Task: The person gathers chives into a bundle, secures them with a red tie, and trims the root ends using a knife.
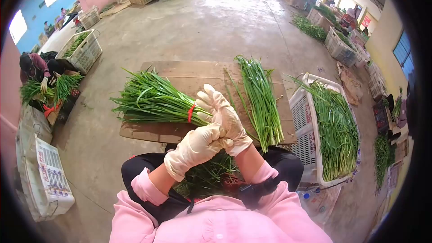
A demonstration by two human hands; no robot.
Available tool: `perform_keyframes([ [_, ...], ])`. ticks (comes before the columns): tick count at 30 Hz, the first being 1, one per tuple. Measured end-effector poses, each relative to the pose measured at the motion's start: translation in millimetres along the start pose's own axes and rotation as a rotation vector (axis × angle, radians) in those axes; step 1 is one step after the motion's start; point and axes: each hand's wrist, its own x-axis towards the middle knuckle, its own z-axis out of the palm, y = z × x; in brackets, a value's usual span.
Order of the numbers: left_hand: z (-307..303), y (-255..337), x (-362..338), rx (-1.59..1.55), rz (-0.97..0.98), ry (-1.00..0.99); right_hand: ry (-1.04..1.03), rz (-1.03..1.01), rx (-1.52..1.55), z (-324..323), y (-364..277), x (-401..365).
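Note:
A bunch of long green leafy stalks (155, 101) lies on the left of the cardboard-topped work surface (180, 69), tied near its pale ends with a red band (191, 113). My right hand (226, 119), in a cream glove, has its fingers stretched out beside those stalk ends. Below it my left hand (193, 146), gloved too, is closed with its fingers against the heel of the right hand. Whatever may be inside that closed hand is hidden. A looser pile of the same stalks (258, 99) rests to the right of my hands.
To my right stands a white crate (308, 148) filled with green stalks. Plastic bottles (310, 193) lie beneath it. On the left is another white crate (54, 171), and a person (38, 69) handles greens there. Loose greens (207, 175) lie between my knees.

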Motion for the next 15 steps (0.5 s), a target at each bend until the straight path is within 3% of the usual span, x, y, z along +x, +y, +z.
perform_keyframes([
  [4, 3.8, 19.2, -4.0, -0.090, 0.090, -0.148, -0.089, -0.044, -0.037, -1.3, -10.3, -20.5],
  [5, 2.8, 34.9, -5.8, -0.164, -0.008, -0.229, -0.125, -0.046, -0.084, 2.5, -16.4, -27.3],
  [7, 11.1, 37.7, -5.7, -0.170, 0.135, -0.292, -0.265, -0.051, -0.007, 0.8, -18.6, -34.8],
  [9, 18.8, 39.6, -3.3, -0.246, 0.062, -0.373, -0.372, -0.011, 0.057, -3.9, -17.8, -41.8],
  [11, 29.6, 32.1, 3.7, -0.296, 0.082, -0.398, -0.355, -0.043, 0.055, 2.8, -28.9, -55.2],
  [12, 26.7, 37.5, 8.0, -0.589, -0.192, -0.453, -0.273, -0.162, -0.032, 0.5, -35.5, -60.0],
  [13, 22.3, 25.2, 14.8, -0.883, -0.255, -0.439, -0.195, -0.276, -0.118, -2.5, -41.5, -63.2],
  [14, 24.3, 10.7, 28.1, -0.838, -0.123, -0.315, 0.113, -0.436, -0.399, -14.6, -43.6, -48.9],
  [15, 22.6, 2.2, 43.2, -0.783, 0.010, -0.195, 0.099, -0.392, -0.049, -34.4, -51.0, -39.9],
])
